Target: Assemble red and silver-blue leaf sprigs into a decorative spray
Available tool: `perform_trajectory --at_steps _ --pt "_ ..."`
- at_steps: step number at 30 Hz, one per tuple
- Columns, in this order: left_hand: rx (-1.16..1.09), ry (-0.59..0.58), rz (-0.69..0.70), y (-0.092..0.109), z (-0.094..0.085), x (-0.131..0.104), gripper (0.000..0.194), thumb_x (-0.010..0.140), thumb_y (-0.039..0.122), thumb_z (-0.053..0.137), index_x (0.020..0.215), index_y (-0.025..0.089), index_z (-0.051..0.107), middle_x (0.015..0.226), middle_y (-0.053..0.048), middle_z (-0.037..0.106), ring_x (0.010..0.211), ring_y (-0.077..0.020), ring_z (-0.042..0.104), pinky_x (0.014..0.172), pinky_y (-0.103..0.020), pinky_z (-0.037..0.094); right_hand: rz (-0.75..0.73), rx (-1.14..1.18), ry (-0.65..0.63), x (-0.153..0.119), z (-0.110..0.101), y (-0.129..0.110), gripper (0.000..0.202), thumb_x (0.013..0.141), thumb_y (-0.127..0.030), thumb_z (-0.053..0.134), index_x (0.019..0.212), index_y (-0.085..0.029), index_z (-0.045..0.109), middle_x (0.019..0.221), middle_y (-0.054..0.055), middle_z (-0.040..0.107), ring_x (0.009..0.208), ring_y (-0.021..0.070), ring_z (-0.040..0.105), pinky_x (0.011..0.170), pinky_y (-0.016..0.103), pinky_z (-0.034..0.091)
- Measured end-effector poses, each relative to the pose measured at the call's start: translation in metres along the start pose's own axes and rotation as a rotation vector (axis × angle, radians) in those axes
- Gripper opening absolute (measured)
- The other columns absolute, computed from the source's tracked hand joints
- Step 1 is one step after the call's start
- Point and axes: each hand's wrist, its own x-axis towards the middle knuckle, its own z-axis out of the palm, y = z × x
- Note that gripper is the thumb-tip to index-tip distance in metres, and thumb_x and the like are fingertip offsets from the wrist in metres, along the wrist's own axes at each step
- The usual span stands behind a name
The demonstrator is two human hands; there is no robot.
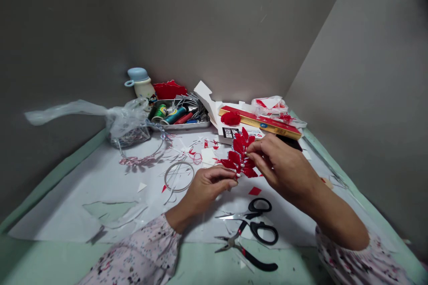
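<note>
Above the paper-covered table I hold a red fabric flower ornament [236, 156] with white pearl beads along its middle. My left hand [209, 185] pinches its lower end between thumb and forefinger. On its right side, near the beads, the thumb and fingertips of my right hand [279, 158] close on it. Just below lies a red fabric diamond [254, 191]. Nearer to me are black-handled scissors [264, 218] and a pair of pliers [245, 249] with black and red grips, both lying loose.
A roll of wire [179, 177] and scraps lie left of my hands. Behind are a metal tray [180, 125] with thread spools, a tied plastic bag [125, 120], a bottle [143, 89] and a red-and-gold box [261, 122]. A pink-beaded hoop [137, 160] lies at left.
</note>
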Motion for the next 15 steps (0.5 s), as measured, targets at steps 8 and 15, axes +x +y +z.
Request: perform_trajectory --at_steps 8,15 --pt "-0.019 -0.007 -0.002 0.0002 -0.0002 0.0006 0.010 0.073 0.022 0.077 0.082 0.023 0.079 0.086 -0.004 0.076 0.075 -0.0160 0.065 0.072 -0.029 0.050 -0.011 -0.004 0.007 -0.0005 0.0003 -0.0002 0.012 0.096 -0.021 0.048 0.097 -0.020 0.060 0.093 0.006 0.063 0.080 0.0182 0.061 0.069 0.031 0.047" --pt "0.019 0.008 -0.006 -0.0009 -0.0006 -0.0003 0.012 0.072 0.025 0.077 0.083 0.022 0.079 0.084 -0.005 0.076 0.074 -0.0174 0.065 0.070 -0.030 0.051 -0.011 -0.012 0.029 0.0002 0.0016 -0.0023 0.013 0.096 -0.020 0.048 0.097 -0.021 0.061 0.092 0.007 0.065 0.081 0.0191 0.062 0.070 0.031 0.047"
